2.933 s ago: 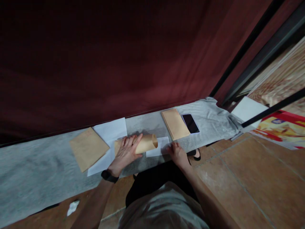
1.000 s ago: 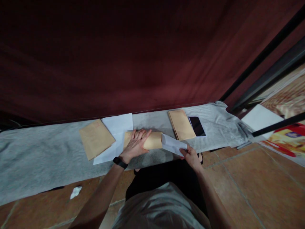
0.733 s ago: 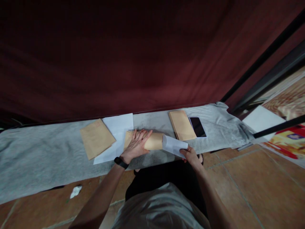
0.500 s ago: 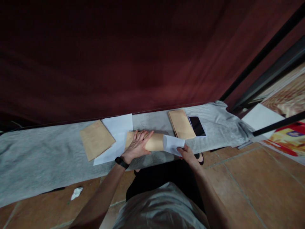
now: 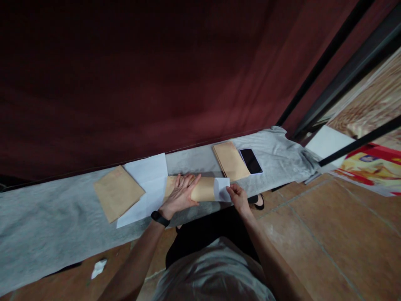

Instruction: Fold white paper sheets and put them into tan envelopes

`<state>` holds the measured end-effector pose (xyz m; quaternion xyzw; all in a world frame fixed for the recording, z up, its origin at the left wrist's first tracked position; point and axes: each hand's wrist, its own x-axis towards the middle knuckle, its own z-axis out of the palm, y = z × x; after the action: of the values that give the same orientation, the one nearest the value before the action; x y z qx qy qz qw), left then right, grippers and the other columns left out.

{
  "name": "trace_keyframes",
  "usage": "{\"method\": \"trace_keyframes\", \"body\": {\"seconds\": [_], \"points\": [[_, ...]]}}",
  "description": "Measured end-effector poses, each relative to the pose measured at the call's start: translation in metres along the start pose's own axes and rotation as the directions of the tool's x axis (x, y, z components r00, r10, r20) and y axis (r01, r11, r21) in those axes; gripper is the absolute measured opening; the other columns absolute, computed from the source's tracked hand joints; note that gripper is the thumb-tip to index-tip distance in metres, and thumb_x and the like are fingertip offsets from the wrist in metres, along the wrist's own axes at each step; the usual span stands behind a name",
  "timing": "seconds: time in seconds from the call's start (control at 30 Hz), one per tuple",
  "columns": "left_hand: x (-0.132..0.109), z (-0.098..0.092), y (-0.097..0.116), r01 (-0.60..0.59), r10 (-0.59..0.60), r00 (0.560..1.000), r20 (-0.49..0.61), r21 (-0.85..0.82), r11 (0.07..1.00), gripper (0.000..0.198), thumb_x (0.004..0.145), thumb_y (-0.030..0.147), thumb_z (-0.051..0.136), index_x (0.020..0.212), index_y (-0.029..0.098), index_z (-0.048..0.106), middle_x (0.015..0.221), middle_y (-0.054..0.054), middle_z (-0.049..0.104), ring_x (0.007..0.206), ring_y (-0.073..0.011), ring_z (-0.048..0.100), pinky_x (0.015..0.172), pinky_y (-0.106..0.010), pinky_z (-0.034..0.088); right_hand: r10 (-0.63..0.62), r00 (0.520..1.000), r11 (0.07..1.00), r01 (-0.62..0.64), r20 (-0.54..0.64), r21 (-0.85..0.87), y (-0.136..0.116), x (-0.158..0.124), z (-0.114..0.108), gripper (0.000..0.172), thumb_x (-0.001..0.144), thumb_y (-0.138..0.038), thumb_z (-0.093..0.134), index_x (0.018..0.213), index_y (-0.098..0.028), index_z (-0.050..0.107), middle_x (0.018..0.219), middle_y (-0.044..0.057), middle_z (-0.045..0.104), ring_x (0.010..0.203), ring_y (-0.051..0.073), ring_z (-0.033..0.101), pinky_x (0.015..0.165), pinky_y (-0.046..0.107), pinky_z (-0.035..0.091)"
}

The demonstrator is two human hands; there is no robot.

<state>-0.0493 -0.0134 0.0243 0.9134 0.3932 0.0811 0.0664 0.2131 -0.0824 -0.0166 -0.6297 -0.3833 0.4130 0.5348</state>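
My left hand (image 5: pixel 181 193) lies flat, fingers stretched out, on a brown envelope (image 5: pixel 203 190) that rests on the grey cloth (image 5: pixel 62 225). My right hand (image 5: pixel 238 197) pinches a folded white sheet (image 5: pixel 222 189) at the envelope's open right end; most of the sheet is inside the envelope. To the left lie a single brown envelope (image 5: pixel 117 192) and white paper sheets (image 5: pixel 147 179).
A stack of brown envelopes (image 5: pixel 230 161) and a black phone (image 5: pixel 250 161) lie to the right on the cloth. A dark red curtain (image 5: pixel 140 83) hangs behind. White paper (image 5: pixel 327 142) sits at far right, a crumpled scrap (image 5: pixel 98 267) on the tiled floor.
My right hand picked up the folded white sheet and has pushed it leftwards into the envelope's open end. My left hand stayed pressed on the envelope.
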Motion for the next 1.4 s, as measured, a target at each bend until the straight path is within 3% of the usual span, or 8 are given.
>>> {"method": "trace_keyframes", "body": {"seconds": [0.43,0.67,0.93,1.03,1.13,1.2,1.27,1.4], "points": [[0.011,0.000,0.016,-0.032,0.032,0.999,0.012,-0.062,0.998,0.119,0.069,0.053,0.081,0.161,0.027,0.009,0.151,-0.016,0.042,0.145,-0.0363,0.033,0.122,-0.061,0.007,-0.079,0.995,0.988,0.070,-0.055,-0.135,-0.003,-0.008,0.025,0.015,0.074,-0.037,0.068,0.070,-0.023,0.072,0.095,0.006,0.064,0.100,0.022,0.059,0.093,0.032,0.046],[0.014,0.002,0.019,-0.048,0.049,0.999,0.012,-0.081,0.996,0.118,0.071,0.054,0.080,0.161,0.027,0.009,0.152,-0.016,0.041,0.145,-0.0366,0.033,0.122,-0.061,0.006,0.021,0.999,0.998,-0.020,0.025,-0.063,0.001,-0.007,0.027,0.025,0.078,-0.040,0.059,0.067,-0.019,0.068,0.061,-0.001,0.060,0.058,0.014,0.054,0.055,0.024,0.042],[-0.004,0.006,0.030,0.062,-0.113,0.981,-0.157,-0.296,0.953,0.091,0.079,0.056,0.073,0.154,0.025,0.032,0.158,-0.015,0.034,0.149,-0.0360,0.027,0.122,-0.057,0.014,0.082,0.995,0.994,-0.078,-0.049,0.074,-0.005,-0.009,0.030,0.032,0.075,-0.050,0.058,0.064,-0.019,0.062,0.059,0.000,0.060,0.055,0.013,0.052,0.050,0.023,0.040],[-0.028,0.020,0.049,0.239,-0.550,0.768,-0.328,-0.650,0.721,0.057,0.091,0.054,0.059,0.138,0.023,0.050,0.140,-0.014,0.053,0.135,-0.0298,0.047,0.114,-0.048,0.036,0.109,0.992,0.989,-0.102,-0.065,0.109,-0.005,-0.009,0.029,0.036,0.075,-0.054,0.059,0.062,-0.020,0.059,0.055,-0.001,0.056,0.050,0.012,0.049,0.047,0.023,0.039],[-0.051,0.033,0.076,0.182,-0.885,0.459,-0.080,-0.966,0.182,0.040,0.088,0.056,0.062,0.111,0.023,0.060,0.109,-0.007,0.067,0.105,-0.0231,0.066,0.089,-0.036,0.054,0.129,0.989,0.984,-0.118,-0.072,0.133,-0.004,-0.010,0.030,0.039,0.074,-0.058,0.059,0.063,-0.021,0.057,0.053,-0.002,0.054,0.046,0.011,0.046,0.045,0.024,0.038],[-0.056,0.035,0.092,0.137,-0.832,0.460,0.310,-0.951,-0.278,0.037,0.086,0.055,0.066,0.098,0.020,0.062,0.090,-0.006,0.070,0.085,-0.0220,0.071,0.073,-0.033,0.058,0.133,0.989,0.982,-0.122,-0.068,0.145,-0.005,-0.011,0.033,0.039,0.072,-0.060,0.060,0.064,-0.021,0.057,0.053,-0.003,0.054,0.046,0.011,0.045,0.045,0.024,0.038],[-0.051,0.033,0.103,0.144,-0.662,0.514,0.546,-0.815,-0.561,0.031,0.088,0.047,0.068,0.096,0.017,0.063,0.086,-0.010,0.073,0.082,-0.0234,0.073,0.072,-0.034,0.059,0.129,0.990,0.980,-0.119,-0.055,0.157,-0.005,-0.013,0.037,0.040,0.072,-0.060,0.061,0.063,-0.022,0.056,0.054,-0.003,0.054,0.047,0.011,0.045,0.045,0.024,0.038],[-0.023,0.027,0.108,0.045,-0.595,0.533,0.602,-0.722,-0.690,0.008,0.093,0.024,0.063,0.095,0.016,0.064,0.096,-0.011,0.075,0.088,-0.0196,0.074,0.081,-0.033,0.060,0.117,0.993,0.979,-0.111,-0.025,0.171,-0.007,-0.018,0.044,0.039,0.073,-0.059,0.059,0.063,-0.022,0.054,0.055,-0.003,0.054,0.048,0.011,0.046,0.046,0.023,0.038]]}}
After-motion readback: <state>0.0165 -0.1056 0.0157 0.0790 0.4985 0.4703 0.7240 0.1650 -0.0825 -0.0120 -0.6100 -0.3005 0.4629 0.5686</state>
